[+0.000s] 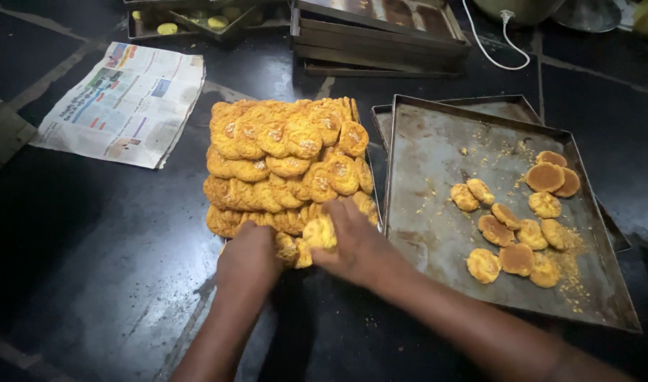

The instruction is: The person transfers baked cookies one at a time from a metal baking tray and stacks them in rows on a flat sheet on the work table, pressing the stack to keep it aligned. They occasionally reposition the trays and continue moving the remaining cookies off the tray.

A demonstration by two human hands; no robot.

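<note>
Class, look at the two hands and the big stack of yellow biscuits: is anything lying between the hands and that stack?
Nothing visible does. The left hand and the right hand both rest directly against the near edge of the biscuit stack, with the right fingers on a biscuit.

Both forearms bare, left hand (247, 263) and right hand (356, 247) seemingly ungloved, ringless.
</note>
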